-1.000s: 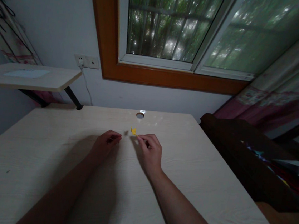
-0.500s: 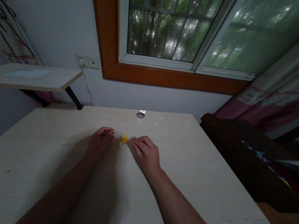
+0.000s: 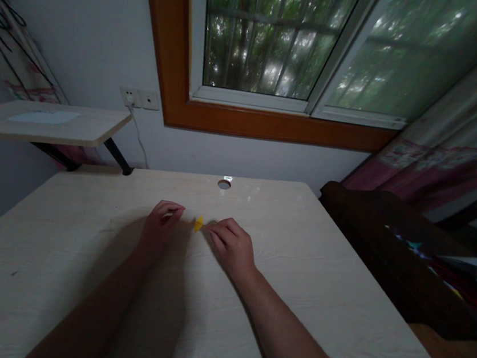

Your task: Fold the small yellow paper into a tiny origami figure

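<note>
Just left of my right hand point(image 3: 233, 244), a small yellow piece point(image 3: 199, 224) with pointed ends sits on a thin stick. My right thumb and forefinger pinch this stick, which lies roughly level above the desk point(image 3: 314, 302). A short gap separates my left hand point(image 3: 159, 227) from the yellow piece. Its thumb and fingertips are brought together; anything between them is too small to make out. Both forearms reach in from the near edge and cast shadows on the desktop.
A round cable hole point(image 3: 224, 184) is near the desk's back edge. On the left a raised shelf point(image 3: 97, 131) stands on black legs and carries a sheet of paper point(image 3: 44, 116). A white cord point(image 3: 140, 140) hangs from the wall socket. Dark furniture point(image 3: 370, 228) flanks the right side.
My left fingertips have closed together and shifted slightly up and right. My right hand and the yellow piece have stayed almost in place.
</note>
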A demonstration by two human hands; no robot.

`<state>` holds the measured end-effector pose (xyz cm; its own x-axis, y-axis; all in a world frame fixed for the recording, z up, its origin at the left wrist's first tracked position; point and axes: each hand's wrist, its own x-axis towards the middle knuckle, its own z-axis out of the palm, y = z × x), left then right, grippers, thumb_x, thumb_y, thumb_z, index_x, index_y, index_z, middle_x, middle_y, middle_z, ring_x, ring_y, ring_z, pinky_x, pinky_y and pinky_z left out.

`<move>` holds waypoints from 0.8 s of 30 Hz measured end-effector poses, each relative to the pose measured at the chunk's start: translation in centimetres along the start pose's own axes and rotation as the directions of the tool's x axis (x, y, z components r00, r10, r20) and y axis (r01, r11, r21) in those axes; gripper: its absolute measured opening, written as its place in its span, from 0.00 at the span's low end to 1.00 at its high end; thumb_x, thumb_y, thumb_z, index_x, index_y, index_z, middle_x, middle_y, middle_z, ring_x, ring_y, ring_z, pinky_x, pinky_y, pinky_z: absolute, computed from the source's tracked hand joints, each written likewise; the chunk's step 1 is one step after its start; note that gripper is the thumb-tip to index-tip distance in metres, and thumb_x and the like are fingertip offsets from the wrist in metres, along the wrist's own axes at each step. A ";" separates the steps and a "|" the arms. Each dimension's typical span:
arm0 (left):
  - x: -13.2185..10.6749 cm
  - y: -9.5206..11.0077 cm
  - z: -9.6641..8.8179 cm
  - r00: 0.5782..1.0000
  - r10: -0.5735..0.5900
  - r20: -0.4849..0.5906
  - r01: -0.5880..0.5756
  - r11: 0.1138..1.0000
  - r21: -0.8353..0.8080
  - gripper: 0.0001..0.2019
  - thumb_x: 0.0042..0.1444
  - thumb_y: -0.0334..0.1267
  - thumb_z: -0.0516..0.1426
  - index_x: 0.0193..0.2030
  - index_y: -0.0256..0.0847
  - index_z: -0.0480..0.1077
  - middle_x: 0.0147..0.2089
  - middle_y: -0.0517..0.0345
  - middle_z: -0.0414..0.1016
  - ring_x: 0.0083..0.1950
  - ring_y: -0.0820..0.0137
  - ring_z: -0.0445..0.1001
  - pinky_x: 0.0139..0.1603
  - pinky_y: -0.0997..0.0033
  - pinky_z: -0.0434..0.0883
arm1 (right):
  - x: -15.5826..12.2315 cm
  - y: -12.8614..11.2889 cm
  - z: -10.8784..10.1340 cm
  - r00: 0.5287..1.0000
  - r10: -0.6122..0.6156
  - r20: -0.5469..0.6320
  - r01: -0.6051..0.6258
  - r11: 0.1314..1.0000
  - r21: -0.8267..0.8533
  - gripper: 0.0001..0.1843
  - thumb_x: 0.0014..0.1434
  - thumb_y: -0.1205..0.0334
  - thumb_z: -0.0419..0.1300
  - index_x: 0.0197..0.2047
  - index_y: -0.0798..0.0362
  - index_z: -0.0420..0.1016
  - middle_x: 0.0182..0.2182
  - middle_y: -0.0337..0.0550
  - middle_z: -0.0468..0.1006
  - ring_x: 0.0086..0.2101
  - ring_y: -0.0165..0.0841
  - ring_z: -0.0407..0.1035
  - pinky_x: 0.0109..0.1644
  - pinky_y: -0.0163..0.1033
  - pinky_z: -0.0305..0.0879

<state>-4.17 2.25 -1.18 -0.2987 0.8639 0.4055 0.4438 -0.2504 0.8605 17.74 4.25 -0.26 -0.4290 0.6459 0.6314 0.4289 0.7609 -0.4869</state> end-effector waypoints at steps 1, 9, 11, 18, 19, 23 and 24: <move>-0.1 0.2 0.1 0.998 0.064 0.027 -0.064 0.998 -0.011 0.09 0.59 0.44 0.57 0.37 0.42 0.75 0.43 0.53 0.73 0.46 0.66 0.73 0.40 0.69 0.74 | 0.0 0.0 0.0 1.000 0.000 0.000 0.000 1.000 -0.004 0.11 0.66 0.60 0.56 0.44 0.49 0.80 0.35 0.45 0.77 0.35 0.32 0.72 0.40 0.36 0.67; -0.7 0.4 0.7 0.939 0.269 0.215 -0.270 0.963 -0.024 0.06 0.59 0.38 0.59 0.41 0.46 0.77 0.46 0.53 0.70 0.45 0.68 0.73 0.44 0.65 0.75 | -0.1 0.1 0.1 1.000 0.002 0.018 -0.001 1.000 -0.015 0.11 0.66 0.60 0.56 0.44 0.49 0.80 0.36 0.44 0.77 0.36 0.32 0.72 0.41 0.36 0.67; -0.7 0.3 0.7 0.931 0.291 0.221 -0.294 0.956 -0.016 0.05 0.59 0.37 0.59 0.41 0.46 0.77 0.45 0.53 0.71 0.46 0.67 0.73 0.45 0.65 0.75 | -0.1 0.1 0.1 1.000 0.000 0.021 0.000 1.000 -0.010 0.10 0.66 0.60 0.56 0.44 0.49 0.80 0.36 0.44 0.77 0.36 0.32 0.72 0.41 0.35 0.67; -0.6 0.5 0.8 0.931 0.278 0.238 -0.290 0.957 0.018 0.04 0.59 0.36 0.59 0.38 0.45 0.77 0.42 0.53 0.72 0.44 0.68 0.73 0.45 0.66 0.74 | 0.0 0.0 0.1 1.000 -0.006 0.011 0.006 1.000 0.008 0.10 0.65 0.61 0.57 0.43 0.49 0.80 0.36 0.44 0.77 0.36 0.31 0.72 0.41 0.35 0.67; -0.7 0.5 0.8 0.932 0.271 0.240 -0.284 0.959 0.018 0.04 0.59 0.37 0.59 0.38 0.45 0.77 0.42 0.54 0.72 0.44 0.68 0.73 0.46 0.65 0.73 | 0.0 -0.1 0.1 1.000 -0.005 0.006 0.005 1.000 0.017 0.10 0.65 0.61 0.57 0.43 0.49 0.80 0.35 0.44 0.77 0.36 0.31 0.72 0.41 0.35 0.67; -0.7 0.4 0.8 0.938 0.231 0.260 -0.245 0.969 0.021 0.05 0.59 0.39 0.58 0.38 0.45 0.76 0.42 0.53 0.73 0.44 0.67 0.73 0.47 0.64 0.73 | 0.1 -0.2 0.1 1.000 0.019 -0.019 -0.018 0.997 0.077 0.10 0.65 0.61 0.57 0.42 0.49 0.80 0.35 0.44 0.77 0.36 0.31 0.72 0.41 0.36 0.68; -0.8 0.4 0.8 0.938 0.229 0.262 -0.243 0.970 0.023 0.06 0.59 0.40 0.58 0.38 0.45 0.76 0.42 0.53 0.73 0.44 0.67 0.73 0.47 0.64 0.73 | 0.1 -0.2 0.2 0.999 0.028 -0.029 -0.025 0.995 0.097 0.09 0.65 0.61 0.57 0.42 0.49 0.80 0.35 0.44 0.77 0.36 0.31 0.72 0.41 0.36 0.69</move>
<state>-3.08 1.88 -1.43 0.0427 0.8672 0.4961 0.5228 -0.4425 0.7286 17.47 4.14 -0.17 -0.3937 0.6646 0.6351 0.3602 0.7472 -0.5585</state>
